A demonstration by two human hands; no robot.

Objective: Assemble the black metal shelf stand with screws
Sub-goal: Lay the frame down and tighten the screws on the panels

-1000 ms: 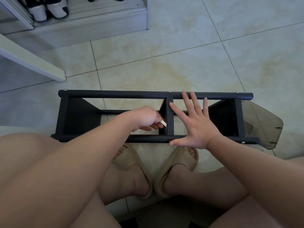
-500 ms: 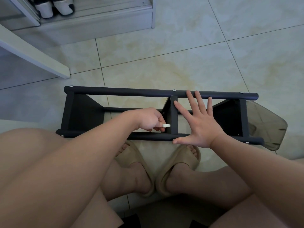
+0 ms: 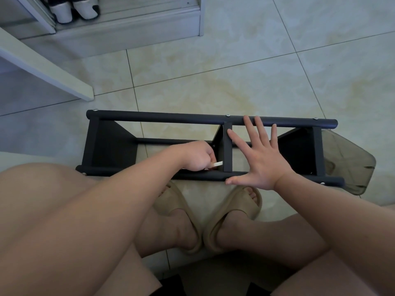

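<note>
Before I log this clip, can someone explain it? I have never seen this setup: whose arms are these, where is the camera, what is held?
There is no machine here. One camera sits on a person's head and looks down, so the arms and legs are the wearer's own. A black metal shelf stand lies on the tiled floor, just beyond feet in tan slippers. The left hand grips a small white tool beside the stand's middle crossbar; its kind is too small to tell. The right hand lies flat on the frame, fingers spread, holding nothing. A smoky see-through panel sits at the stand's right end.
</note>
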